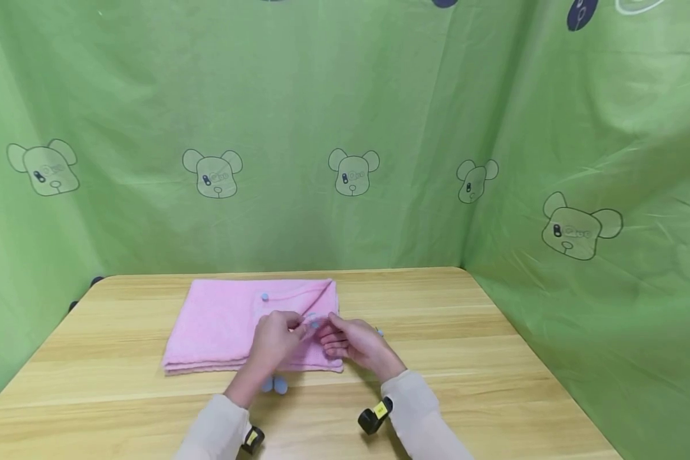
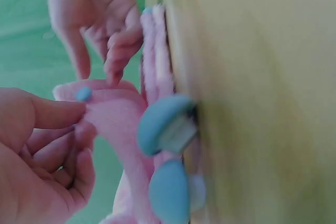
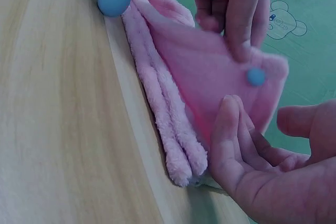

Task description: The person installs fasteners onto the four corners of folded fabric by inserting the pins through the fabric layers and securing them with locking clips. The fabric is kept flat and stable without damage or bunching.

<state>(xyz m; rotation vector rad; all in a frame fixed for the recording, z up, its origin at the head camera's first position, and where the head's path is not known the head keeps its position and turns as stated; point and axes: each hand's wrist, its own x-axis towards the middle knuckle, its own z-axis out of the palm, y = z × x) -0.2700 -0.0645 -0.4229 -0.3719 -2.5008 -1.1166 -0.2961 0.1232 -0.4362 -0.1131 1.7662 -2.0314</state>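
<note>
A folded pink plush blanket (image 1: 218,319) lies on the table, and one corner of it is lifted. My left hand (image 1: 276,338) pinches the edge of this raised corner between thumb and fingers, beside a small round blue piece (image 3: 256,76) on the cloth. Close to the corner from the other side is my right hand (image 1: 359,345). Its thumb and fingers stand apart around the corner, pinching nothing; whether the fingertips touch the cloth I cannot tell. Two blue mushroom-shaped pieces (image 2: 169,192) lie by the blanket's near edge.
Another round blue piece (image 1: 265,296) sits on the blanket farther back. A bit of blue (image 1: 380,331) shows behind the right hand. The wooden table (image 1: 466,383) is bordered by green curtains (image 1: 287,223) with bear heads at the back and sides.
</note>
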